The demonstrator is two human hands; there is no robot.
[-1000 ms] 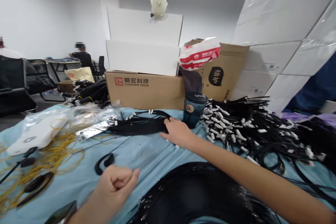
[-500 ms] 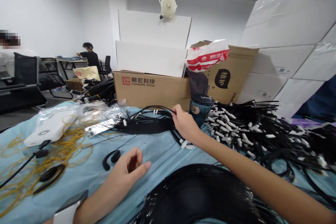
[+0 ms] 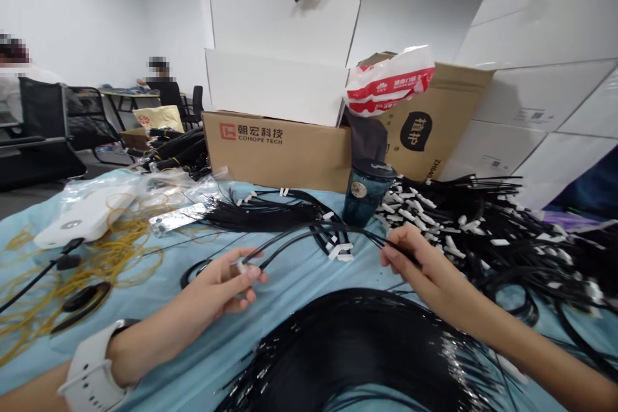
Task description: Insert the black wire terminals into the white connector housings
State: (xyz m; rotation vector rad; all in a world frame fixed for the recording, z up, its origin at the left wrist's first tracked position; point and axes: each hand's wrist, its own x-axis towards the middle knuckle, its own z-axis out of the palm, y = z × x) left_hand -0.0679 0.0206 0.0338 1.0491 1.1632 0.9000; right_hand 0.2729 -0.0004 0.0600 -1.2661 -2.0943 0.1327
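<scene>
Several thin black cables (image 3: pixel 309 226) arch through the air between my two hands. My left hand (image 3: pixel 229 280) pinches their white-tipped end between thumb and fingers. Farther along, my right hand (image 3: pixel 410 257) is closed around the same cables. Below them a large curved bundle of black cables (image 3: pixel 352 335) with shiny ends lies on the blue cloth (image 3: pixel 193 341). Behind my hands rests a smaller pile of black cables (image 3: pixel 270 214) with white connectors.
A lidded dark blue cup (image 3: pixel 367 193) stands before the cardboard box (image 3: pixel 275 164). To the right is a heap of black cables with white connectors (image 3: pixel 449 225). At left lie a white device (image 3: pixel 84 219) and tangled yellow bands (image 3: pixel 130 257). Two people sit in the background.
My right hand has come back and right from the rear pile, bringing cables with it. My left hand, empty before, has closed on their white-tipped end. The view has tilted down slightly.
</scene>
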